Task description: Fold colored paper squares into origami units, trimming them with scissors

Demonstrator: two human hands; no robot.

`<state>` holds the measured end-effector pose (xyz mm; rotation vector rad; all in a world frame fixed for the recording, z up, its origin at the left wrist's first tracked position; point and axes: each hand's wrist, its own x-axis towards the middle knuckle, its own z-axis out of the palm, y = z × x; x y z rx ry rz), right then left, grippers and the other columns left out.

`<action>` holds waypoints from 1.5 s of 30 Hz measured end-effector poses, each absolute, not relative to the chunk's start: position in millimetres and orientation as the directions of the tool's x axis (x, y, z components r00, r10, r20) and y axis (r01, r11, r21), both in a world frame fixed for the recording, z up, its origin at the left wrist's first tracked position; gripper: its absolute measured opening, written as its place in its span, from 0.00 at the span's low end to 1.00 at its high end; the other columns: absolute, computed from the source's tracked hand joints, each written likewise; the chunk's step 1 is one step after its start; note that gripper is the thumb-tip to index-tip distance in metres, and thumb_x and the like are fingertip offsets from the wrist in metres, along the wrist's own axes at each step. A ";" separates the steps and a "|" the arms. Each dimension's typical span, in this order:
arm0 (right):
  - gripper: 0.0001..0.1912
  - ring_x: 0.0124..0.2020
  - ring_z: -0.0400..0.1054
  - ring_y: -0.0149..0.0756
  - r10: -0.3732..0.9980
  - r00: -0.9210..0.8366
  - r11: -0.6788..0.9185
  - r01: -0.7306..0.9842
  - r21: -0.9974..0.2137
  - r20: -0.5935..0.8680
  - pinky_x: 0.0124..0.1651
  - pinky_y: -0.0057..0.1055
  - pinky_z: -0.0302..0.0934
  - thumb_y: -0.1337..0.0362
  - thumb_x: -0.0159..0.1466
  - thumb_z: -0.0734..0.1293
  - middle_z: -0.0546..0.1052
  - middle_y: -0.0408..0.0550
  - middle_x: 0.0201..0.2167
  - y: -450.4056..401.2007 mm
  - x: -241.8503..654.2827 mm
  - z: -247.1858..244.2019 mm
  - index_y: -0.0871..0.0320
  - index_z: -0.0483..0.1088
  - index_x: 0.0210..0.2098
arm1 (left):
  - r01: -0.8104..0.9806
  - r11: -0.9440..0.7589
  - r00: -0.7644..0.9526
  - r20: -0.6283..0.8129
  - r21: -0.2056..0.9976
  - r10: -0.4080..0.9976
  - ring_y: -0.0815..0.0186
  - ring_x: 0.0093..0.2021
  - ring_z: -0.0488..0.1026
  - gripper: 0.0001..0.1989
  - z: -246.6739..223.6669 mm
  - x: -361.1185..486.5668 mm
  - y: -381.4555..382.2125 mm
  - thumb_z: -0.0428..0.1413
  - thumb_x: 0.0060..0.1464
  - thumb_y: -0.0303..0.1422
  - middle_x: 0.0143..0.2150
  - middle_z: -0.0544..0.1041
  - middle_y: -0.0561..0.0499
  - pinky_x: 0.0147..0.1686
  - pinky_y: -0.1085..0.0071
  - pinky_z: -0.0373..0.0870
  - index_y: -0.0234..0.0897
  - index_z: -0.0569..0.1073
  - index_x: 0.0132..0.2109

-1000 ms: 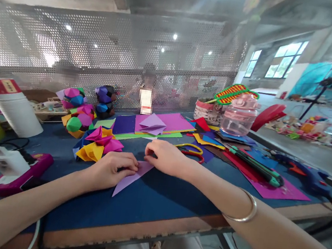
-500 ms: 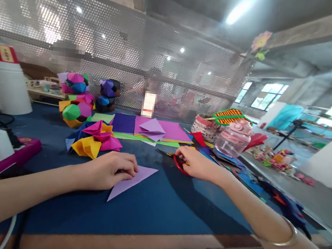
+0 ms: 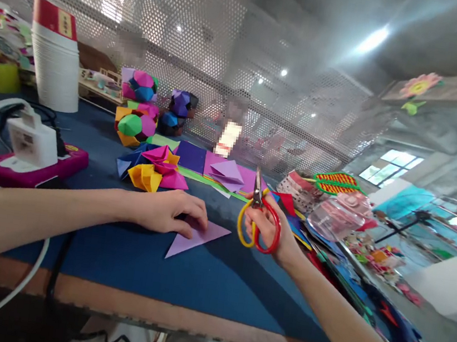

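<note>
A lilac sheet of paper folded into a triangle (image 3: 203,238) lies on the blue table mat. My left hand (image 3: 176,213) rests on its upper left part, thumb and curled fingertips holding it against the mat. Raised above the mat to the right, my right hand (image 3: 275,233) grips a pair of scissors (image 3: 257,197) with one red and one yellow handle loop. The blades point up and look closed. Behind my left hand sits a folded paper piece (image 3: 157,170) in yellow, pink and blue.
Stacked coloured paper (image 3: 191,160) lies at the back, a folded lilac piece (image 3: 228,175) on it. Several paper balls (image 3: 133,125) stand back left. A purple power strip (image 3: 69,164) with a charger is at left. A pink bottle (image 3: 338,216) stands at right.
My right hand has lifted the scissors off the mat and turned them blades up. My left hand stays on the folded triangle. The view has tilted and shifted.
</note>
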<state>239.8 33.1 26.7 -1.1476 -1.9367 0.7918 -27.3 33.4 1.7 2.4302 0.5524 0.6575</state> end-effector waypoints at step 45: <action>0.11 0.20 0.64 0.27 0.785 -0.516 0.543 0.303 -0.783 0.344 0.24 0.26 0.61 0.58 0.68 0.65 0.67 0.34 0.23 58.6 244.2 14.5 0.55 0.61 0.45 | 0.309 -0.616 0.808 0.142 0.725 0.572 0.58 0.62 0.69 0.45 7.9 -34.4 23.2 0.62 0.53 0.29 0.62 0.72 0.42 0.62 0.60 0.60 0.42 0.43 0.68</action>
